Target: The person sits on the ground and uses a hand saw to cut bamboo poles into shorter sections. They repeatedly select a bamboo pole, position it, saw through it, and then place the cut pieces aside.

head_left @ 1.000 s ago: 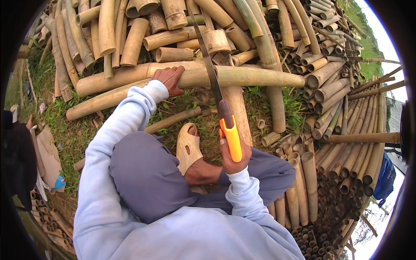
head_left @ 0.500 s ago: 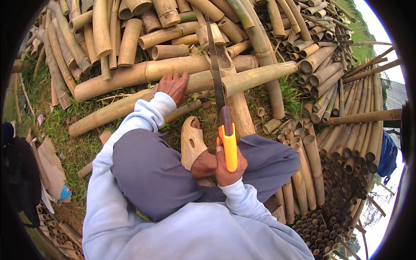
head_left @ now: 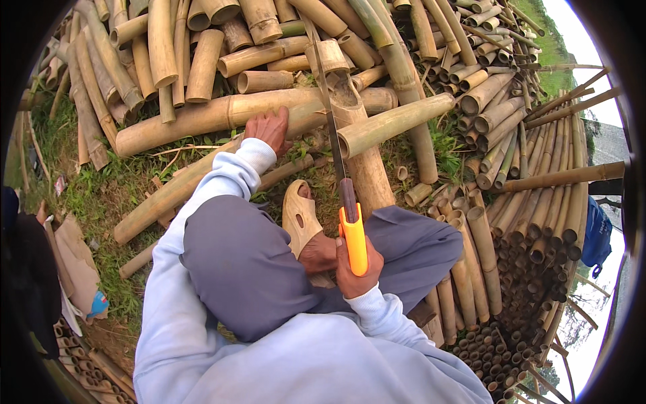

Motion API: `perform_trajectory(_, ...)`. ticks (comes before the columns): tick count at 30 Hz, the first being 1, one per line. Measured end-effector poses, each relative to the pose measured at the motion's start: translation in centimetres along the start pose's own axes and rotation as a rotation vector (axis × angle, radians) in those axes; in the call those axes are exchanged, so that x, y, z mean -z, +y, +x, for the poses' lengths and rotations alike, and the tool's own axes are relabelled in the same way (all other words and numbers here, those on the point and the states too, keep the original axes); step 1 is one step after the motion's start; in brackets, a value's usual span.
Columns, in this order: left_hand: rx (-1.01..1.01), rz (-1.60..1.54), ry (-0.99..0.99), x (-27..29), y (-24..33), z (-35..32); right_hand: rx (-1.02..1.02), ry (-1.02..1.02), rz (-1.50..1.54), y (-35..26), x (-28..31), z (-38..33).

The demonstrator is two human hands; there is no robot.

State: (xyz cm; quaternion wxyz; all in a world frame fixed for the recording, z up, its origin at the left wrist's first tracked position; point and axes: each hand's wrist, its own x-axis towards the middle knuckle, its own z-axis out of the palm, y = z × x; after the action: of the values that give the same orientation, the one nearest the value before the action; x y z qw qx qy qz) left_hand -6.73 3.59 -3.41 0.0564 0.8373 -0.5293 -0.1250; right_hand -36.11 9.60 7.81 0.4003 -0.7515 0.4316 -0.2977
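Observation:
My right hand (head_left: pixel 360 271) is closed around the orange handle of a handsaw (head_left: pixel 334 128), its long blade pointing away from me. Beside the blade, my left hand (head_left: pixel 268 130) grips a bamboo pole (head_left: pixel 178 195) that slants down toward the left. On the blade's other side lies a separate bamboo piece (head_left: pixel 400 122), its hollow end facing the saw. That piece rests across a thick bamboo support (head_left: pixel 369 178) with a hollowed upper part. The pole's right end is partly hidden by my hand and the blade.
Cut bamboo lengths (head_left: pixel 202 64) are heaped at the far side. More stacked bamboo (head_left: pixel 501 111) stands at the right, with bundled tubes (head_left: pixel 505 350) lower down. A sandalled foot (head_left: pixel 301 219) is close below the pole. Cardboard (head_left: pixel 77 252) lies on the grass at left.
The held pole's left end has swung down toward me, while the piece right of the blade has shifted slightly left. The saw handle has come slightly nearer me.

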Motion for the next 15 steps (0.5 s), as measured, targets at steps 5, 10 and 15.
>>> perform_trajectory(5,-0.105,-0.004,0.063,0.2,0.5,-1.3,0.007,0.015,0.025,0.9,-1.1,2.8)
perform_trajectory(10,-0.115,-0.047,0.052,0.5,-0.5,-1.3,0.041,0.061,0.15,1.2,-2.2,4.9)
perform_trajectory(15,-0.107,-0.074,0.025,1.1,-0.6,-1.6,-0.118,0.055,0.242,2.0,-1.9,6.9)
